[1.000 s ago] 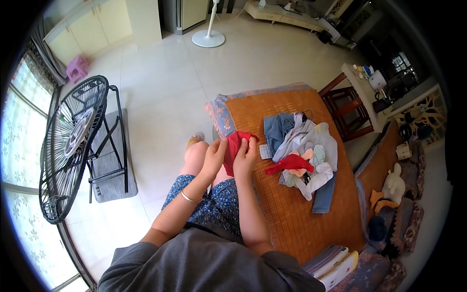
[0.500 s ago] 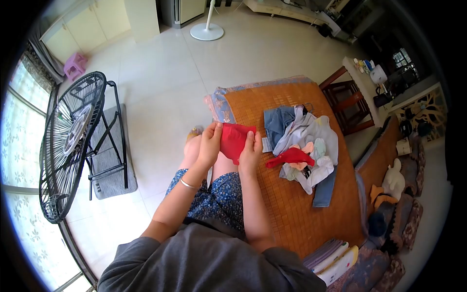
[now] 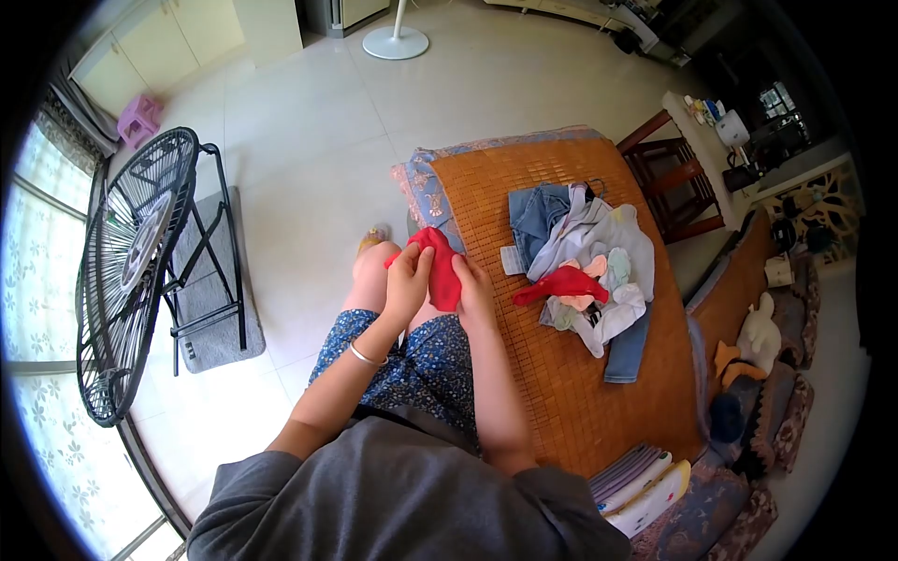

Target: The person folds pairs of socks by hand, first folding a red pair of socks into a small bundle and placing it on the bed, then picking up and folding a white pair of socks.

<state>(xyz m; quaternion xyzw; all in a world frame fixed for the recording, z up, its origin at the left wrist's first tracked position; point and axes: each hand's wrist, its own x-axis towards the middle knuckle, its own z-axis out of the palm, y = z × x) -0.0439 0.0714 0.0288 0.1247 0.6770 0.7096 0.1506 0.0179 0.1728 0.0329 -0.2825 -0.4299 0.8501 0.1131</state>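
A small red garment [image 3: 441, 282] is held up over my lap; its exact kind is hard to make out. My left hand [image 3: 408, 283] pinches it on one side, and a bangle circles that wrist. On the other side, my right hand [image 3: 474, 294] grips it with thumb and fingers. To the right, a loose pile of clothes lies on the woven mat [image 3: 561, 411]: blue jeans [image 3: 535, 222], a pale grey garment [image 3: 629, 245], a second red piece [image 3: 559, 284] and a white piece [image 3: 625, 307].
Folded cloths [image 3: 645, 486] lie near my right side. Beyond the mat stand a wooden chair [image 3: 678, 182] and cushions [image 3: 790, 397]. At left are a black round chair [image 3: 131, 271] and a grey floor mat [image 3: 220, 318]. A fan base [image 3: 395, 43] stands ahead.
The red garment was stretched flat between my hands; now it is bunched and folded narrower. My hands have come closer together. The view has shifted slightly.
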